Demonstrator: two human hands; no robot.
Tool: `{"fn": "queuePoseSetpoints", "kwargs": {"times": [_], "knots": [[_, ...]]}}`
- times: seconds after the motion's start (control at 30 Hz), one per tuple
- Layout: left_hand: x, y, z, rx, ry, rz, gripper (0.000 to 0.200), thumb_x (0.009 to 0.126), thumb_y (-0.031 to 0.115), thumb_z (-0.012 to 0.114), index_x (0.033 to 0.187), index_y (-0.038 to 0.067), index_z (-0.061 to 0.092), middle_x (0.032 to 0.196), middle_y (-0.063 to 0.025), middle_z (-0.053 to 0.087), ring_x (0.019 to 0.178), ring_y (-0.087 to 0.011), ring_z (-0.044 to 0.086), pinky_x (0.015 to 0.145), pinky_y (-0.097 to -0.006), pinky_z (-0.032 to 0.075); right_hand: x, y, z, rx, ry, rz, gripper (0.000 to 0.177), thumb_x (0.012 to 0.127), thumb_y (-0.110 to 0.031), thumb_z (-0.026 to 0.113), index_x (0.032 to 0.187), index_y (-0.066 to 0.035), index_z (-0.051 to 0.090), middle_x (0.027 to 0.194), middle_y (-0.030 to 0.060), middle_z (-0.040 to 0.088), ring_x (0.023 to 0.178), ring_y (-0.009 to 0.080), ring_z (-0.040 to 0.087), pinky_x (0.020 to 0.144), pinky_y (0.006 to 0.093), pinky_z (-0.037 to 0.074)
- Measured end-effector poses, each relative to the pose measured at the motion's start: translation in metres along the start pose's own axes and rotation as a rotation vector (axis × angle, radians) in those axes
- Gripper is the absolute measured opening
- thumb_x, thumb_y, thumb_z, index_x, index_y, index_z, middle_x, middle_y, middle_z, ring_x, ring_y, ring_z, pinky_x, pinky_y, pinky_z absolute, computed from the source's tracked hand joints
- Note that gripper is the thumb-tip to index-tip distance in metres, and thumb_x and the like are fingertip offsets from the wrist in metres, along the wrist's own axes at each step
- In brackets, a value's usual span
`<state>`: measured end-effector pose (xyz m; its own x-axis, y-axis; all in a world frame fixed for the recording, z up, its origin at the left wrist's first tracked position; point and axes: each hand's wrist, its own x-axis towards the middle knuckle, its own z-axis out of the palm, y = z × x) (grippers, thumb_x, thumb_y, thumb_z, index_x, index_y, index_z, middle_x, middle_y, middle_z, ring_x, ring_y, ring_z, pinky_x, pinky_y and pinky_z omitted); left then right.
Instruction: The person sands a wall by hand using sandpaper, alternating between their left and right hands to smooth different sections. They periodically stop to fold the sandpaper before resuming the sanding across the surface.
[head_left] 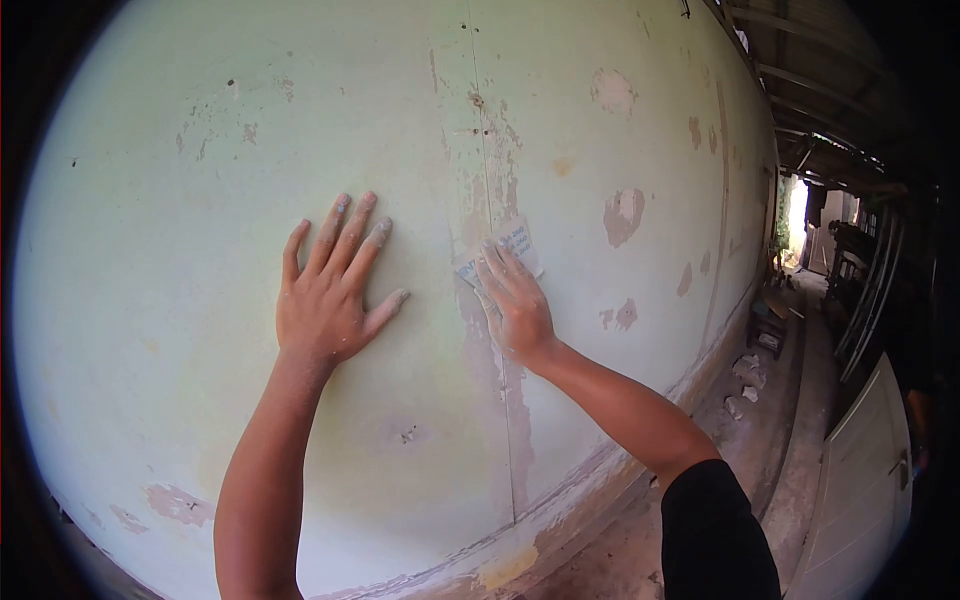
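A pale green wall (390, 130) with a vertical seam and scraped patches fills most of the view. Flat against it on the left rests my left hand (328, 300), its fingers spread, dusty at the tips and holding nothing. My right hand (518, 310) presses a sheet of sandpaper (518, 240) to the wall beside the seam. Blue print shows on the back of the sheet, which sticks out past the fingers on both sides. Its middle is hidden under my fingers, which lie close together.
Bare patches (623, 217) mark the wall right of the seam. Along the wall's foot runs a floor strip with white scraps (748, 372) and a small dark stool (768, 330). A white door panel (858, 490) leans at the lower right, near long poles (868, 290).
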<state>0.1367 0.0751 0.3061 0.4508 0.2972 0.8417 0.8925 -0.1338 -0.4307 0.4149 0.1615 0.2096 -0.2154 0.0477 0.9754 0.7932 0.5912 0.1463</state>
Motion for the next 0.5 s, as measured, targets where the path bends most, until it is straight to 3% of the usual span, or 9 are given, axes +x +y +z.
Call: {"fn": "queuePoseSetpoints", "kwargs": {"times": [0.13, 0.33, 0.5], "knots": [[0.000, -0.001, 0.001, 0.004, -0.001, 0.022, 0.079, 0.095, 0.066, 0.062, 0.162, 0.028, 0.046, 0.178, 0.0049, 0.029, 0.164, -0.0181, 0.024, 0.136, -0.0495, 0.013, 0.008, -0.002, -0.002, -0.017, 0.020, -0.037, 0.042, 0.098, -0.005, 0.068, 0.140, -0.001, 0.068, 0.159, 0.0135, 0.058, 0.150, 0.0393, 0.049, 0.120, 0.0468, 0.045], [0.001, 0.000, 0.000, 0.007, 0.001, 0.013, 0.076, 0.096, 0.063, 0.063, 0.161, 0.028, 0.047, 0.177, 0.0048, 0.030, 0.164, -0.0176, 0.025, 0.136, -0.0493, 0.015, 0.118, 0.007, -0.010, 0.004, 0.089, 0.065, 0.038, 0.103, -0.010, 0.065, 0.140, 0.001, 0.067, 0.162, 0.0136, 0.054, 0.152, 0.0378, 0.047, 0.120, 0.0468, 0.045], [0.001, 0.001, 0.000, 0.015, -0.006, 0.006, 0.073, 0.097, 0.060, 0.063, 0.161, 0.029, 0.048, 0.177, 0.0063, 0.032, 0.164, -0.0173, 0.026, 0.136, -0.0487, 0.014, 0.094, 0.004, -0.015, 0.028, 0.043, 0.055, 0.038, 0.104, -0.010, 0.063, 0.140, 0.002, 0.066, 0.164, 0.0144, 0.051, 0.152, 0.0378, 0.046, 0.119, 0.0475, 0.047]]}}
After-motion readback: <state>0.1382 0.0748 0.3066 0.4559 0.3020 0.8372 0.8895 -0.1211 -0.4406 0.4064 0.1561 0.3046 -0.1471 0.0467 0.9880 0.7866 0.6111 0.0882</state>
